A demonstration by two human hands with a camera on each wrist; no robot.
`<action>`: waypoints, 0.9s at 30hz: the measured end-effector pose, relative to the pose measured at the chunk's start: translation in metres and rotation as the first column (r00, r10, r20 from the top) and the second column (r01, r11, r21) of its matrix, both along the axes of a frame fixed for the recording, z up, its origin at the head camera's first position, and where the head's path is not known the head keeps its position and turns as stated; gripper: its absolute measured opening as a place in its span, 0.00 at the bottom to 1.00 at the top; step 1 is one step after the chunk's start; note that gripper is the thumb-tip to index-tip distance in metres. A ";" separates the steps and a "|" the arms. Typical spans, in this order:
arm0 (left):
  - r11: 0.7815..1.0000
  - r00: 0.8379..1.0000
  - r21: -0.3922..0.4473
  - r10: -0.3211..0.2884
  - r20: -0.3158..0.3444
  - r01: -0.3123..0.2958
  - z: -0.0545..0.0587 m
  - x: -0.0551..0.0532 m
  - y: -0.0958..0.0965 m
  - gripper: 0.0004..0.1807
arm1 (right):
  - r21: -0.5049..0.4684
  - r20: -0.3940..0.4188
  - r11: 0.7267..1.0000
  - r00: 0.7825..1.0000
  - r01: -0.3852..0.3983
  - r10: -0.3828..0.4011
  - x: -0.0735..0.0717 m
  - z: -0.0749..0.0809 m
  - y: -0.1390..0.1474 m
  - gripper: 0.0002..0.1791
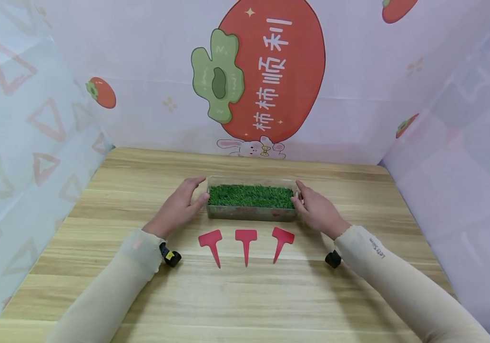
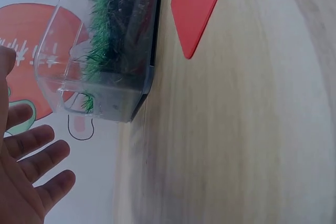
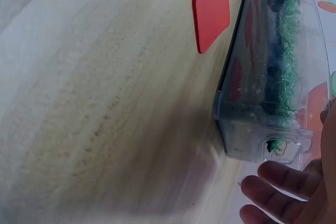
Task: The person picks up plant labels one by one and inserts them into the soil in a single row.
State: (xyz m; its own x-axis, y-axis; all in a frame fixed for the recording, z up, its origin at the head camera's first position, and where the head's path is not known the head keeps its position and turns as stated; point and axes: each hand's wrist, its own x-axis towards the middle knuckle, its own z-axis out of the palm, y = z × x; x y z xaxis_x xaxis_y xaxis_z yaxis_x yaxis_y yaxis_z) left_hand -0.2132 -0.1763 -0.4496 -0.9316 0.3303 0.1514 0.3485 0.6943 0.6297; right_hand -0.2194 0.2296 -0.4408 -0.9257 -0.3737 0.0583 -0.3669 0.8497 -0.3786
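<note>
A clear plastic box [image 1: 251,214] with a sheet of green artificial grass [image 1: 250,196] in it stands on the wooden table. At its left end is my left hand [image 1: 177,209], thumb and fingers spread; the left wrist view shows its fingers [image 2: 46,162] apart from the box wall. My right hand [image 1: 320,209] is at the opposite end, its thumb by the handle cutout and its fingers [image 3: 281,184] extended close to that end wall. Whether they touch it, I cannot tell. Before the box lie three red T-shaped plant labels: left [image 1: 211,239], middle [image 1: 246,238], right [image 1: 282,237].
The wooden table [image 1: 245,300] reaches back to a printed cloth [image 1: 150,124] with a large persimmon [image 1: 296,71] on it. Similar cloth hangs along both sides. Black straps with small devices [image 1: 171,257] sit at both wrists.
</note>
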 end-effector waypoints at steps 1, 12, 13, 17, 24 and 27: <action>1.000 1.000 -0.004 0.000 0.007 0.000 -0.001 0.000 0.001 0.36 | -0.003 0.008 1.000 1.000 0.005 -0.005 0.000 -0.001 0.000 0.38; 0.997 0.998 -0.067 -0.031 0.053 0.034 -0.010 -0.008 0.009 0.40 | -0.011 0.165 0.999 0.985 0.051 -0.049 -0.001 -0.007 -0.002 0.37; 0.996 0.998 -0.075 -0.037 0.058 0.042 -0.011 -0.008 0.010 0.39 | -0.009 0.171 0.998 0.984 0.054 -0.052 -0.001 -0.007 -0.003 0.37; 0.994 0.994 -0.089 -0.053 0.093 0.062 -0.012 -0.010 0.014 0.38 | -0.014 0.178 0.998 0.982 0.058 -0.055 -0.001 -0.007 -0.003 0.38; 0.995 0.980 -0.071 -0.055 0.193 0.069 -0.006 -0.007 0.023 0.37 | -0.043 0.203 0.996 0.977 0.082 -0.071 -0.003 -0.007 -0.004 0.38; 0.994 0.980 -0.086 -0.045 0.195 0.063 -0.004 -0.006 0.024 0.37 | -0.059 0.216 0.993 0.973 0.099 -0.084 -0.002 -0.008 -0.006 0.39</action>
